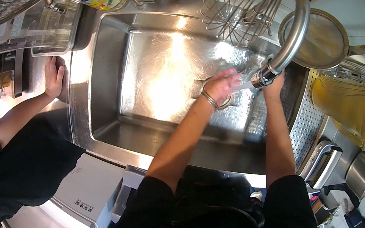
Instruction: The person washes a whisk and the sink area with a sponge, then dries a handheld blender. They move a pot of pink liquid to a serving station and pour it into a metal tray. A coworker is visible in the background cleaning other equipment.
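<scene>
A curved metal faucet [296,31] reaches over a deep stainless-steel sink [107,82], and a stream of water [243,87] runs from its nozzle. Against that stream, inside the sink, my left hand [223,81] holds nothing; its fingers are blurred. Metal bangles [210,99] circle the left wrist. My right hand [276,84] is just right of the faucet nozzle, near the sink's right wall. Most of its fingers are hidden behind the faucet, so I cannot tell whether it grips anything. Water wets the sink floor below the hands.
Whisks [238,17] and a round strainer [314,40] hang behind the sink. To the right are a perforated metal panel [309,125] and a yellow board [347,103]. Another person's hand [53,78] rests on the left counter beside a clear container [59,24]. A white appliance [85,185] stands below.
</scene>
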